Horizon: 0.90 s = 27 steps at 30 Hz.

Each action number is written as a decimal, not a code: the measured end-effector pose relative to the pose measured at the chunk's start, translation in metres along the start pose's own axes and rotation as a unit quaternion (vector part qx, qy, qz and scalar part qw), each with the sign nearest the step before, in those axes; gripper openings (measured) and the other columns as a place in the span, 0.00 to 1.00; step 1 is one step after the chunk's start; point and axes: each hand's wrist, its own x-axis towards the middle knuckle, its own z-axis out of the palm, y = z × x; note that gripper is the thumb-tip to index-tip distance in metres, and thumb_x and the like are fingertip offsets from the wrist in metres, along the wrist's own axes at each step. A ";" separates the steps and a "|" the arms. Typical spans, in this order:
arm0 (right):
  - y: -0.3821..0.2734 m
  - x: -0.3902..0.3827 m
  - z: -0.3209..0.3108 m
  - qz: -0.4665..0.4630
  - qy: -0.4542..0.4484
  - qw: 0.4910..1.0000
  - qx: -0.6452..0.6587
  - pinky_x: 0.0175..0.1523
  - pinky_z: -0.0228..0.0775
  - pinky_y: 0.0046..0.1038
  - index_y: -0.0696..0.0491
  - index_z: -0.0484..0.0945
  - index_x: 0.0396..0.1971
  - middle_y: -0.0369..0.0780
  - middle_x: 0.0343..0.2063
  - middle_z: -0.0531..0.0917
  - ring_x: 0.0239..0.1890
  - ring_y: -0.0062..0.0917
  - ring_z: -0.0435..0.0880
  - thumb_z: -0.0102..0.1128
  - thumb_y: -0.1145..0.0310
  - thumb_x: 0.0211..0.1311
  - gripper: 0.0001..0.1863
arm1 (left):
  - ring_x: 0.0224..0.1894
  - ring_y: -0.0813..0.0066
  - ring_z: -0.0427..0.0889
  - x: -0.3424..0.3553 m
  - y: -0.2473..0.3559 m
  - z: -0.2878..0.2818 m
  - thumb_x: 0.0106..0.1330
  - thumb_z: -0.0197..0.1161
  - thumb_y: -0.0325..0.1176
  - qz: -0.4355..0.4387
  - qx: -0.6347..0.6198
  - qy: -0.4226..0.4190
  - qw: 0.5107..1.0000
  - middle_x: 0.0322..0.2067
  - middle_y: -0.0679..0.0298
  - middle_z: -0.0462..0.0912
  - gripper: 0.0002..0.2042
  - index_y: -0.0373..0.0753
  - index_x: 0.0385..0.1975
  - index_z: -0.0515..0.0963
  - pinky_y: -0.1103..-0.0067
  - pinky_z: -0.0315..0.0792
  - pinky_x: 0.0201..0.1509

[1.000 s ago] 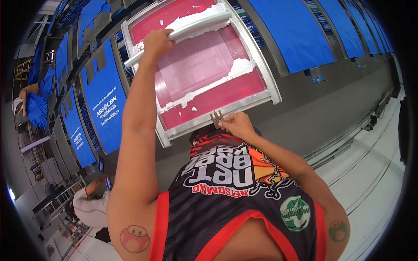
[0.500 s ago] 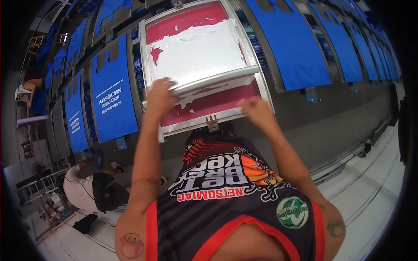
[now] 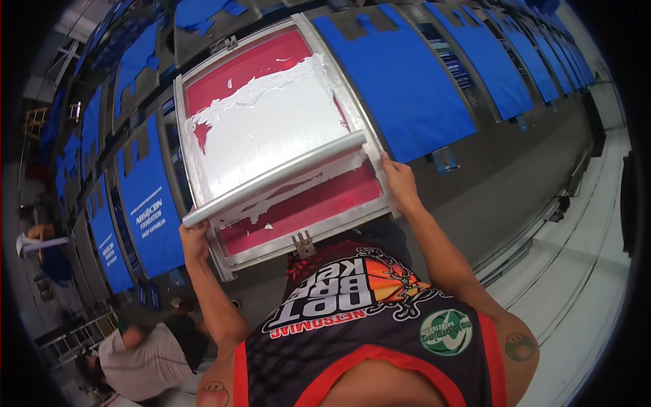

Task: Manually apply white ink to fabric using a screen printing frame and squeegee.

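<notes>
A screen-printing frame [image 3: 337,78] with pale metal rails and a pink-red mesh [image 3: 298,220] is in front of me, tilted in the picture. Thick white ink [image 3: 268,132] covers most of the mesh, with ragged edges. A squeegee [image 3: 278,178] with a long silvery bar lies slantwise across the frame's near part. My left hand [image 3: 195,241] is closed on the left rail, beside the squeegee's lower end. On the opposite side, my right hand [image 3: 399,180] grips the right rail. A metal hinge clamp [image 3: 303,244] sits on the near rail.
Blue fabric panels lie in rows on dark boards; one at left [image 3: 150,197] bears white print, while one at right [image 3: 407,85] is plain. A person in a pale shirt [image 3: 139,359] bends at lower left. A white ledge [image 3: 536,271] runs along the right.
The frame, with the squeegee on it, has shifted left in view. My hands have gone from near the squeegee to the frame's side rails. The person at lower left has moved.
</notes>
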 end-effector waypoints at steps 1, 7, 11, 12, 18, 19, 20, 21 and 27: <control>0.010 0.010 -0.022 0.000 0.014 0.999 0.033 0.47 0.69 0.32 0.60 0.82 0.41 0.48 0.33 0.84 0.40 0.33 0.82 0.51 0.40 0.62 0.34 | 0.49 0.72 0.77 -0.004 0.009 0.033 0.53 0.66 0.17 0.001 -0.008 -0.015 1.000 0.46 0.59 0.79 0.24 0.26 0.53 0.72 0.77 0.69 0.57; 0.049 0.101 -0.178 -0.035 0.007 0.990 0.137 0.41 0.69 0.29 0.64 0.82 0.36 0.43 0.27 0.82 0.33 0.22 0.77 0.54 0.42 0.62 0.33 | 0.46 0.75 0.77 -0.001 0.028 0.244 0.54 0.68 0.20 0.005 0.012 -0.057 0.998 0.44 0.60 0.80 0.18 0.29 0.47 0.77 0.78 0.70 0.52; 0.058 0.142 -0.247 -0.016 0.034 0.999 0.030 0.39 0.68 0.29 0.65 0.81 0.32 0.42 0.26 0.82 0.31 0.22 0.77 0.54 0.44 0.63 0.32 | 0.44 0.74 0.77 -0.012 0.018 0.332 0.53 0.71 0.23 -0.004 0.009 -0.066 0.998 0.41 0.61 0.80 0.17 0.32 0.44 0.78 0.78 0.69 0.51; 0.056 0.149 -0.260 -0.020 0.031 0.999 0.023 0.37 0.68 0.26 0.65 0.81 0.31 0.40 0.26 0.81 0.31 0.19 0.75 0.54 0.45 0.64 0.31 | 0.44 0.74 0.77 -0.017 0.019 0.346 0.53 0.71 0.23 -0.011 0.013 -0.066 0.998 0.42 0.61 0.80 0.17 0.32 0.44 0.78 0.78 0.69 0.51; 0.075 0.231 -0.290 -0.021 0.000 1.000 -0.002 0.44 0.69 0.35 0.65 0.81 0.36 0.52 0.33 0.83 0.39 0.36 0.82 0.54 0.40 0.60 0.35 | 0.45 0.76 0.77 -0.018 0.000 0.396 0.57 0.70 0.26 -0.014 0.014 -0.038 0.999 0.42 0.63 0.81 0.17 0.31 0.45 0.77 0.79 0.67 0.52; 0.078 0.237 -0.290 -0.041 0.011 0.999 -0.013 0.45 0.69 0.35 0.64 0.81 0.36 0.53 0.34 0.83 0.40 0.37 0.82 0.54 0.40 0.59 0.35 | 0.47 0.76 0.76 -0.020 0.000 0.403 0.56 0.70 0.26 -0.022 0.030 -0.037 0.999 0.43 0.62 0.80 0.17 0.31 0.46 0.77 0.79 0.66 0.53; 0.078 0.246 -0.292 -0.034 0.005 0.999 -0.018 0.45 0.69 0.35 0.64 0.81 0.36 0.53 0.34 0.83 0.40 0.37 0.82 0.54 0.40 0.59 0.35 | 0.48 0.75 0.76 -0.018 0.000 0.410 0.56 0.70 0.27 -0.029 0.024 -0.028 0.999 0.43 0.62 0.80 0.18 0.31 0.46 0.77 0.78 0.65 0.55; 0.073 0.249 -0.293 -0.045 -0.005 0.999 -0.023 0.46 0.69 0.35 0.64 0.81 0.37 0.53 0.35 0.83 0.41 0.38 0.82 0.54 0.38 0.59 0.36 | 0.48 0.74 0.76 -0.019 -0.004 0.415 0.56 0.71 0.27 -0.029 0.020 -0.024 0.999 0.43 0.62 0.80 0.18 0.30 0.46 0.77 0.78 0.65 0.56; 0.086 0.272 -0.296 -0.066 -0.004 0.995 -0.079 0.50 0.68 0.36 0.63 0.81 0.39 0.55 0.37 0.83 0.45 0.42 0.81 0.51 0.35 0.58 0.39 | 0.45 0.74 0.77 -0.021 -0.039 0.429 0.52 0.74 0.28 -0.008 -0.008 0.009 1.000 0.42 0.61 0.80 0.20 0.32 0.44 0.78 0.77 0.65 0.54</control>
